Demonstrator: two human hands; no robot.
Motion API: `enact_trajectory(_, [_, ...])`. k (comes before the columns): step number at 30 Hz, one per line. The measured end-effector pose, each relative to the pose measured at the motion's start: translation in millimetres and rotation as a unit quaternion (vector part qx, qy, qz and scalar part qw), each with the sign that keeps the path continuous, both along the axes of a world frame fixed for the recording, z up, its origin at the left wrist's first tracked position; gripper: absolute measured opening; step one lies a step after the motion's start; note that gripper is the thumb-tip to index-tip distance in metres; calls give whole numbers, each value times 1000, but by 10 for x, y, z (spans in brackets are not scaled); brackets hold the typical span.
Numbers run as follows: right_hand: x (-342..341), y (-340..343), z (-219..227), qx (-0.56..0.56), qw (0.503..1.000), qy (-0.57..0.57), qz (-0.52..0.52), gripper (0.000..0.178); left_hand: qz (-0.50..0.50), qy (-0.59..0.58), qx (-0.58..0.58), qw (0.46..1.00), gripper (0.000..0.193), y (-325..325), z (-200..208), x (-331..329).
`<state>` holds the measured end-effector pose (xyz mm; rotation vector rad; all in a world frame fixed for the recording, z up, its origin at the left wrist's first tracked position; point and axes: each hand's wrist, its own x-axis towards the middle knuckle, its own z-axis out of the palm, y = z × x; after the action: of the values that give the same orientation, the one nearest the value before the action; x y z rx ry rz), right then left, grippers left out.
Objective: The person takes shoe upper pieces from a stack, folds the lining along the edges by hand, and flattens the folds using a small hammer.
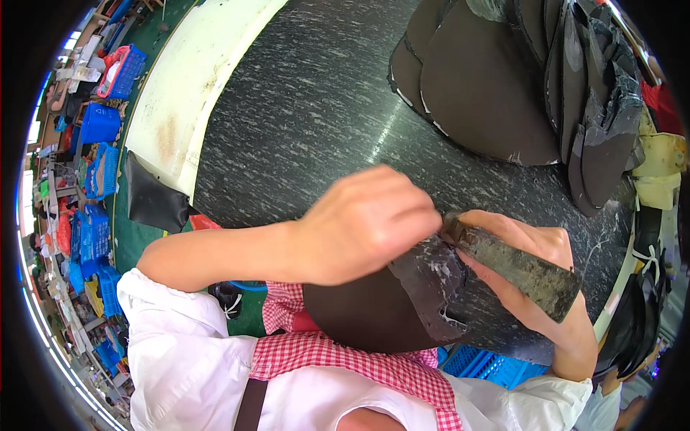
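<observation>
My left hand (370, 224) is closed above a dark brown, rounded sheet (359, 312) at the near edge of the table. Its fingertips are hidden, so what they grip cannot be made out. To its right, my right hand (535, 241) has its fingers bent around a worn, stained flat metal blade (528, 276), which slants across the palm side toward the wrist. The blade's narrow end lies close to my left knuckles. A torn, glossy black film (435, 280) with a ragged edge covers the right part of the sheet.
A pile of similar dark brown sheets (489, 79) with ragged black edges lies at the far right of the speckled black tabletop (302, 115). Beyond the table's pale edge (194, 79) stand several blue baskets (90, 233) on the left. Another blue basket (496, 368) sits below the near edge.
</observation>
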<state>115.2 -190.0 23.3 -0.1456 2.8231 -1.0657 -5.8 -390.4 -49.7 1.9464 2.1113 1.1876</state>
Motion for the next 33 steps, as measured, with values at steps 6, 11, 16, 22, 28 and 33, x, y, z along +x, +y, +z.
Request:
enact_trajectory(6, [4, 11, -12, -4, 1000, 6, -2, 33, 37, 55, -35, 997, 35, -92, 14, 87])
enact_trajectory(11, [1, 9, 2, -1, 1000, 13, 4, 34, 24, 127, -17, 991, 30, -115, -13, 180])
enact_trajectory(16, [-18, 42, -62, -15, 998, 64, -4, 34, -2, 297, -31, 954, 31, -93, 34, 266])
enact_trajectory(22, [-55, 28, 23, 11, 1000, -1, 20, 34, -16, 372, -61, 926, 35, -101, 80, 283])
enact_trajectory(28, [-58, -3, -37, 30, 998, 46, 21, 35, -6, 451, -77, 889, 37, -110, 111, 332])
enact_trajectory(33, [102, 21, -145, 33, 996, 72, 46, 60, -38, 102, -3, 994, 26, -143, 10, 117])
